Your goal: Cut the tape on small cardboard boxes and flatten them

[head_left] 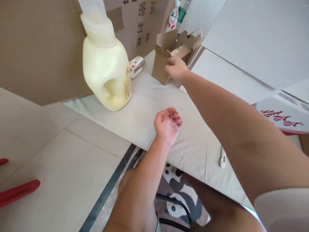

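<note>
My left hand rests palm up over the pale cloth-covered table, its fingers loosely curled and nothing in the palm. Farther out, my right hand is at a small open cardboard box, with its fingers bent against the near side and corner. The box's flaps stand up, and part of its right side is behind the hand. To the left stands a large pale yellow jug with a handle. Between jug and box lies a small white printed carton.
A big cardboard carton with printed characters stands behind the jug. Plastic bottles are at the back. White boxes line the right side. A white utility-knife-like object lies by my right forearm. Red handles show at left.
</note>
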`<state>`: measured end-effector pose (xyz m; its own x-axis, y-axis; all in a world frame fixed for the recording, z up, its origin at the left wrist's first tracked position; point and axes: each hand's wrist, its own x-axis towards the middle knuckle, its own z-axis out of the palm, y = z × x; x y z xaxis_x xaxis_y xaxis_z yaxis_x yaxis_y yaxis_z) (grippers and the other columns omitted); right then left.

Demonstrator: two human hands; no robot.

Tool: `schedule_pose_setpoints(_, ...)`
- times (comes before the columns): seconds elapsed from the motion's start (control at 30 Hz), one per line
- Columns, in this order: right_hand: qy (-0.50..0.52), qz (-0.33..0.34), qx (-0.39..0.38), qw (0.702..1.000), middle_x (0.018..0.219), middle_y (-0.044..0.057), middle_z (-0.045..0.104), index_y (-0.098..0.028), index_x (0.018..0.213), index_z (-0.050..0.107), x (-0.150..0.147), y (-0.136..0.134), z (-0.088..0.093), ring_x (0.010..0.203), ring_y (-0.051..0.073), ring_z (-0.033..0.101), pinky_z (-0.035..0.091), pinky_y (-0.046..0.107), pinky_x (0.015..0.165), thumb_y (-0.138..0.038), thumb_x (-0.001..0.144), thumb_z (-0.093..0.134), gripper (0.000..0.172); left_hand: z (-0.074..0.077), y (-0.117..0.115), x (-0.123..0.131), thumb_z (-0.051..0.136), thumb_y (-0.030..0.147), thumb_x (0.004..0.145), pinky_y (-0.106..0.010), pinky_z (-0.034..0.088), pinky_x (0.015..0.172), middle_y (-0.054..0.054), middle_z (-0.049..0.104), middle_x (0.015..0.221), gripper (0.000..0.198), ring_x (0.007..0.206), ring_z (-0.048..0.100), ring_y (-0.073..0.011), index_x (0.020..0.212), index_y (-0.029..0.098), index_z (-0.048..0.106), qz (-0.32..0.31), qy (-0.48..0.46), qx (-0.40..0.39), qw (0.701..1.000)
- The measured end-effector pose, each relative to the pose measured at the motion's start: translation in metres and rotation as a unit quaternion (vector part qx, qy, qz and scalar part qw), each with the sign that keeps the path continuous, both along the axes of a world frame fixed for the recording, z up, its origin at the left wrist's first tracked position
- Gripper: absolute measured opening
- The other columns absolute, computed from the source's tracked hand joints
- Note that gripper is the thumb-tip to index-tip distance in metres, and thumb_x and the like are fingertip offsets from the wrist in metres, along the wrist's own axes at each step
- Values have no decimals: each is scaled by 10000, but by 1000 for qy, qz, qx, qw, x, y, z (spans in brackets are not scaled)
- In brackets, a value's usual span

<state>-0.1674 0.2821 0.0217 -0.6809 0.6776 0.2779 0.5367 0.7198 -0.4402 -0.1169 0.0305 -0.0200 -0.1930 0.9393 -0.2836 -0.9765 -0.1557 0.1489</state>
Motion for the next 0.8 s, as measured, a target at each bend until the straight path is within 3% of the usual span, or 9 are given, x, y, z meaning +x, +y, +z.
schedule_pose_setpoints(0.1,51,-52,-36,997,1289,106,639,-163,1196,640,30,-31,8,1261,291,609,449,496,1129,-195,840,571,364,-2,-2,-5,462,336,853,-281,384,593,-11,451,641,243,532,445,-119,705,182,576,49,49,-14,998)
schedule_pose_setpoints(0.17,102,-57,-55,992,1196,94,662,-186,1182,615,71,-68,16,1035,236,697,547,446,973,-244,873,543,322,-4,-4,-10,467,295,864,-263,358,580,3,418,631,224,536,433,-113,680,189,537,157,118,-68,978)
schedule_pose_setpoints(0.27,199,-90,-50,975,1017,46,668,-272,1155,538,154,-133,23,719,155,656,546,324,676,-344,861,624,315,-8,-9,-20,475,215,869,-238,337,590,25,377,641,216,564,408,-102,655,202,449,341,234,-175,894)
schedule_pose_setpoints(0.33,265,-75,-9,961,898,0,654,-333,1150,492,215,-173,20,691,144,613,485,280,617,-336,817,722,405,-11,-11,-25,464,227,891,-238,372,645,22,411,681,212,629,454,-109,682,209,435,382,295,-204,852)
schedule_pose_setpoints(0.4,297,-36,78,951,792,-11,612,-289,884,562,270,-207,12,711,165,609,453,275,582,-334,692,851,350,-14,-12,-27,456,286,920,-252,421,751,4,509,771,194,775,547,-128,742,216,487,369,349,-201,838)
schedule_pose_setpoints(0.47,255,-27,75,964,750,21,618,-233,680,554,316,-233,2,629,157,579,390,280,505,-379,835,733,278,-17,-8,-24,455,360,939,-279,441,877,-20,621,921,210,979,606,-155,823,223,565,328,395,-165,842)
schedule_pose_setpoints(0.53,248,-4,55,967,717,34,664,-221,686,572,348,-251,-7,584,173,616,415,291,474,-353,860,712,260,-21,-2,-15,451,461,946,-317,449,957,-36,684,1054,293,1120,621,-191,899,232,627,268,421,-95,861)
schedule_pose_setpoints(0.7,328,-60,60,941,928,85,753,-236,808,586,361,-264,-14,956,307,748,457,279,484,-307,827,744,174,-25,8,13,410,729,905,-410,506,977,-60,743,1090,575,1123,675,-272,1000,242,701,152,497,69,852)
schedule_pose_setpoints(0.8,389,-154,16,908,1238,64,695,-290,1068,551,348,-260,-19,699,163,692,388,238,437,-269,843,726,286,-21,6,27,388,755,911,-439,490,1047,-77,752,1131,625,1152,675,-283,980,234,726,122,580,112,798)
